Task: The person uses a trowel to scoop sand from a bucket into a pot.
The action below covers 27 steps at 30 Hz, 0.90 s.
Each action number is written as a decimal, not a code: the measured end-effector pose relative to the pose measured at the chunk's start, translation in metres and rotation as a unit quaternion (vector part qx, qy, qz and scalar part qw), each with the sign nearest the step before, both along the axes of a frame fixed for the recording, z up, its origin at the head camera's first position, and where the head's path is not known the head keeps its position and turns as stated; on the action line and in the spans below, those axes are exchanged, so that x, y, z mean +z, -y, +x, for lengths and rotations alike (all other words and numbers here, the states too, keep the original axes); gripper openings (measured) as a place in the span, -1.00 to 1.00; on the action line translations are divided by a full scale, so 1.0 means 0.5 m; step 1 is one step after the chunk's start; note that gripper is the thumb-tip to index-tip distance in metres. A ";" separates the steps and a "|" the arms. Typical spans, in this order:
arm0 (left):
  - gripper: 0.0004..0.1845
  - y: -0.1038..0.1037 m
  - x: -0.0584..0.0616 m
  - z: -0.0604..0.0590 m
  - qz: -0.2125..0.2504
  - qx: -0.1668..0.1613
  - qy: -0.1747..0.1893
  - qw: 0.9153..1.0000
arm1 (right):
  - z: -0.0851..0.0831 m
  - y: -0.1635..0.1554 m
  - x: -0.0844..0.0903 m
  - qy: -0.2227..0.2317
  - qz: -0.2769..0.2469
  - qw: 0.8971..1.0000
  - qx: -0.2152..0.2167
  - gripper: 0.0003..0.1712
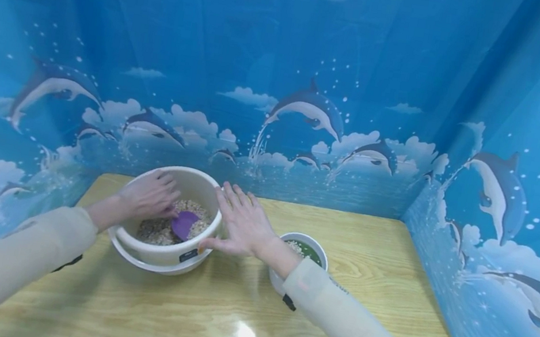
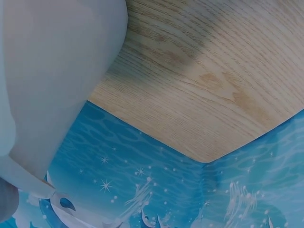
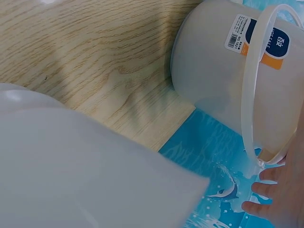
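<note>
A white bucket (image 1: pixel 164 256) holds a bed of tan flaky grain (image 1: pixel 154 233). My left hand (image 1: pixel 150 195) reaches inside it, fingers curled round the handle end of a purple scoop (image 1: pixel 184 225) whose bowl lies in the grain. Against the bucket's right rim rests my right hand (image 1: pixel 244 222), fingers spread and thumb near the front label. The right wrist view shows that hand's fingers (image 3: pixel 266 190) by the rim and the bucket's white carrying handle (image 3: pixel 251 90). In the left wrist view only the bucket's pale side (image 2: pixel 61 61) appears; the left hand is out of frame.
A small white bowl (image 1: pixel 274 279) with a green inside and some pale grain stands to the right, partly covered by the right forearm. The wooden table (image 1: pixel 205 322) is bordered at the back and sides by a blue dolphin-print sheet (image 1: pixel 218 96).
</note>
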<state>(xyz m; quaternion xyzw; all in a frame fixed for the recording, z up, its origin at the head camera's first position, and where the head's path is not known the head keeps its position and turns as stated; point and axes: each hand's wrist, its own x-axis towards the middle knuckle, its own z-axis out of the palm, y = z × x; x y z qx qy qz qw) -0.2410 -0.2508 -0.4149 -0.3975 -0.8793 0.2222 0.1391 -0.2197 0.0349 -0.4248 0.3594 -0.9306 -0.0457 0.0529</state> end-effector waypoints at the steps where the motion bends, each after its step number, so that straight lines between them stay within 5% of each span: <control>1: -0.49 0.000 0.000 0.000 0.002 0.000 0.005 1.000 | 0.000 0.000 0.000 0.001 -0.001 1.000 0.000 0.46; 27: -0.54 0.003 0.001 0.004 0.033 0.003 0.062 0.998 | -0.001 -0.001 -0.007 -0.005 -0.006 1.000 0.002 0.45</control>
